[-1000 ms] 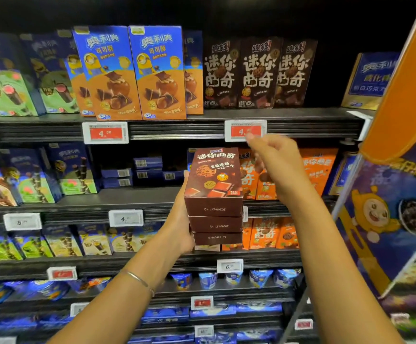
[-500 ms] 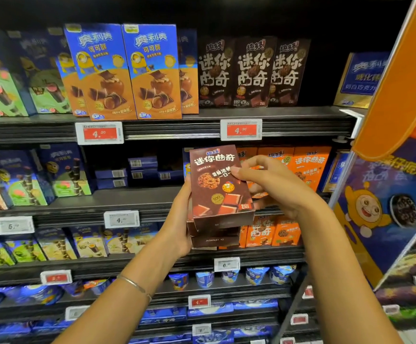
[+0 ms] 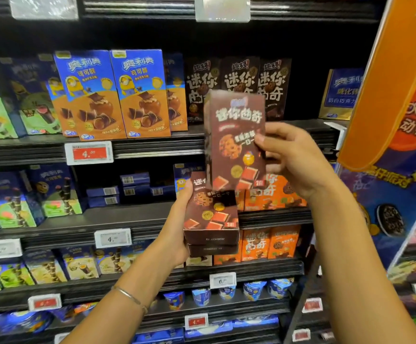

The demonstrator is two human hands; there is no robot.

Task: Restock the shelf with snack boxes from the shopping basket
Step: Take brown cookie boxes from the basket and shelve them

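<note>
The right hand (image 3: 298, 160) has one brown box (image 3: 236, 142) pinched at its right edge, thumb on the front and the other fingers (image 3: 272, 167) curled round behind. The box is held upright, up in the air in front of the dark cookie boxes (image 3: 239, 80) on the upper shelf (image 3: 152, 145). They carry the same big lettering, so it's probably headed for that row. Holding it by the edge leaves the bottom free to slide onto the shelf.

The left hand (image 3: 179, 219) grips a stack (image 3: 210, 219) of the same brown boxes lower down, in front of the orange boxes (image 3: 274, 192), thumb along the left side. It looks like the reserve supply (handy, since it leaves the other hand free to place them one at a time).

Harder to make out: the raised box is blurry, so the small print is unreadable. How many boxes are in the stack is unclear; two bottom ends show, maybe more behind. The left fingers behind the stack are hidden. The shopping basket isn't in frame at all, and an orange banner (image 3: 388, 83) cuts off the shelf's right end.
</note>
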